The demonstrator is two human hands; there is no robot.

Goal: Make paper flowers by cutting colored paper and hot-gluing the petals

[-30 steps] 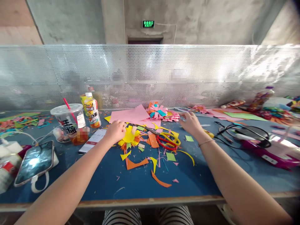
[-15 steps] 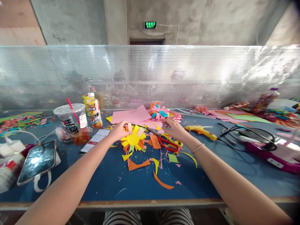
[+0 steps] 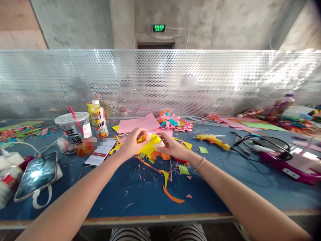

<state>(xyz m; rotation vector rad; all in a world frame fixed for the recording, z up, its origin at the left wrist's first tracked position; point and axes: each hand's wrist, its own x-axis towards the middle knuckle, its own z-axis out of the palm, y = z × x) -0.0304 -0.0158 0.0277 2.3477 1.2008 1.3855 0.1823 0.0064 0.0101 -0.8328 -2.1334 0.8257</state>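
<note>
A yellow paper flower (image 3: 151,146), with orange and pale strips round it, is between my two hands at the middle of the table. My left hand (image 3: 135,143) pinches its left edge, where a pale strip curls up. On the opposite edge, my right hand (image 3: 170,146) has its fingers closed on the paper. The yellow middle looks bent rather than flat. Below my right hand, part of a pair of red-handled scissors (image 3: 181,161) shows; the hand and wrist hide the rest. Paper scraps lie just in front, among them a green piece (image 3: 183,169) and an orange strip (image 3: 173,196).
Behind my hands lie a pink sheet (image 3: 137,123) and a pink-and-blue paper flower (image 3: 168,119). A yellow glue gun (image 3: 213,140) and black cable (image 3: 265,147) are to the right. Leftward are a phone (image 3: 100,152), a drink bottle (image 3: 98,120) and a plastic cup (image 3: 72,129).
My right hand has moved left and taken hold of the yellow paper flower, which was flatter before. My left hand has shifted inward on it. Some scraps nearby have shifted.
</note>
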